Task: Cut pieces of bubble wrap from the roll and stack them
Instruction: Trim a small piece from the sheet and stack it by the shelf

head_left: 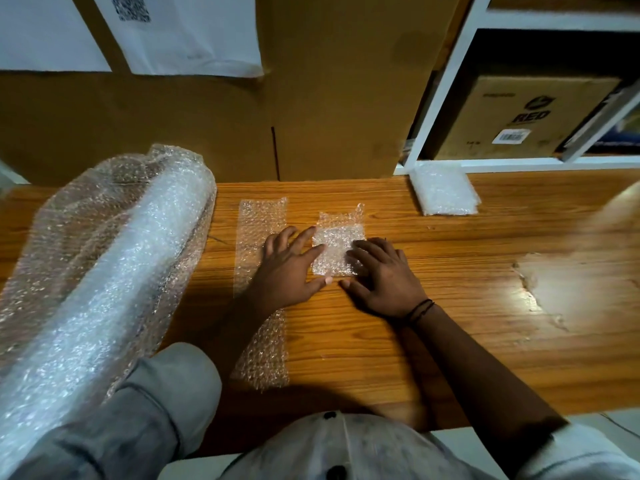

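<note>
Nearest the camera, a grey sleeve point(138, 410) leads out over the wooden surface point(450, 306), where a long strip of bubble wrap point(261, 223) runs away from the person and passes under the left forearm. Just beyond, the left hand point(291, 268) and the right hand point(384, 275), which wears a dark thread wristband point(420, 308), both lie flat with fingers straight and spread. They press a small cut piece of bubble wrap point(337, 242) from either side. The piece looks doubled over its near part, though whether it is folded or is two layers cannot be told. The step in hand looks like flattening and squaring a cut piece. The next move probably calls for lifting it without crumpling and carrying it to the stack of pieces point(445, 190), well apart at the far right beside the white shelf frame point(436, 98). No cutting tool is in view. The roll point(104, 258) lies along the left, partly unwound. Behind stands brown cardboard point(329, 98) bearing a white sheet with a QR code point(133, 6). A box on the shelf point(519, 116) reads "RED" above a barcode label; its smaller print is illegible.
</note>
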`<action>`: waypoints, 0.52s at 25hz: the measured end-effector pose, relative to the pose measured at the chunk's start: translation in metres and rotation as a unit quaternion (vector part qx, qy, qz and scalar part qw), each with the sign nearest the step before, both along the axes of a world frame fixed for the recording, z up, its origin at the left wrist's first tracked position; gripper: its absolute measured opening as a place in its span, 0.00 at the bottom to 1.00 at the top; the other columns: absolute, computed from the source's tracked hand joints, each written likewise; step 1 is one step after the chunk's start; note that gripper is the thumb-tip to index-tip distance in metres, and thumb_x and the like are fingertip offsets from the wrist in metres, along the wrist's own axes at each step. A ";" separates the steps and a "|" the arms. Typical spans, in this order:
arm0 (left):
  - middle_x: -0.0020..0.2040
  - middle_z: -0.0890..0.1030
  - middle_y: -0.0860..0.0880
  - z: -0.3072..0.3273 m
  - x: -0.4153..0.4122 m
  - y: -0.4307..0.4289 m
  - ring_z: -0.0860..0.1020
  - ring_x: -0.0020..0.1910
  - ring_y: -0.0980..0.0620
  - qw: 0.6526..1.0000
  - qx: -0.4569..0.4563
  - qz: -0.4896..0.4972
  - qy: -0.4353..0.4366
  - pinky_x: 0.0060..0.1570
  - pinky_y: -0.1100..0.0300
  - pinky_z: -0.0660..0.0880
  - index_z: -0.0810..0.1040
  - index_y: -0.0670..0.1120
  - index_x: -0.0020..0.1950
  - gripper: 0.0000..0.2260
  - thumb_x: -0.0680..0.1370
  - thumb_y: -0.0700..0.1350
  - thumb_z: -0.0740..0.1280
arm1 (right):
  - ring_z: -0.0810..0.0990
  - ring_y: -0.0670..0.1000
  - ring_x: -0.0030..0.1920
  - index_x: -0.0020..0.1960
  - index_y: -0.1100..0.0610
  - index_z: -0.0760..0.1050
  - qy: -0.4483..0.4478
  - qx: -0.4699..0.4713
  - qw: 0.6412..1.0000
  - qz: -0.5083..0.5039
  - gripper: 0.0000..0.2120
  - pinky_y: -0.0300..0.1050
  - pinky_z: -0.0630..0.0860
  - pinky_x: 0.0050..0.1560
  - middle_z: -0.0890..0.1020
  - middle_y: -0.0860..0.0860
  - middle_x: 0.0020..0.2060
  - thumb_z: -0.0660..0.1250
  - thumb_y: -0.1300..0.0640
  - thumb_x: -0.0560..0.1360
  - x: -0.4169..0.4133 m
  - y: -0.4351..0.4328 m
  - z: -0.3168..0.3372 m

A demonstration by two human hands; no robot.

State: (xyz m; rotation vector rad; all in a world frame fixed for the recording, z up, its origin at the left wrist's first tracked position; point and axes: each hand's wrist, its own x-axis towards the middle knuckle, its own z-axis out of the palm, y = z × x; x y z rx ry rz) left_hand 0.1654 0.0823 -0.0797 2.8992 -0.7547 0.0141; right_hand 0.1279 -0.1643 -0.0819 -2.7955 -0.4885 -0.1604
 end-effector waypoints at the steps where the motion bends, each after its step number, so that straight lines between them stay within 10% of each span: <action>1: 0.83 0.58 0.51 0.002 0.001 0.002 0.54 0.80 0.41 1.000 0.000 -0.012 -0.007 0.75 0.38 0.53 0.69 0.57 0.77 0.35 0.75 0.73 0.55 | 0.63 0.56 0.77 0.75 0.51 0.72 0.020 -0.014 1.000 0.017 0.32 0.59 0.65 0.67 0.72 0.49 0.76 0.65 0.35 0.76 -0.002 -0.002 0.001; 8: 0.83 0.56 0.56 0.007 0.013 0.013 0.49 0.82 0.47 0.996 -0.024 -0.069 0.060 0.77 0.40 0.47 0.59 0.57 0.82 0.42 0.73 0.76 0.60 | 0.73 0.57 0.68 0.68 0.52 0.77 -0.040 -0.034 0.998 0.036 0.21 0.56 0.70 0.60 0.79 0.49 0.67 0.64 0.46 0.78 -0.001 0.001 0.000; 13: 0.82 0.58 0.58 0.008 0.016 0.009 0.53 0.80 0.48 0.991 -0.079 -0.037 0.104 0.74 0.40 0.52 0.61 0.61 0.81 0.39 0.72 0.74 0.61 | 0.76 0.55 0.56 0.56 0.54 0.81 -0.013 0.125 0.992 -0.029 0.12 0.58 0.74 0.57 0.84 0.51 0.52 0.63 0.49 0.82 0.007 -0.003 0.012</action>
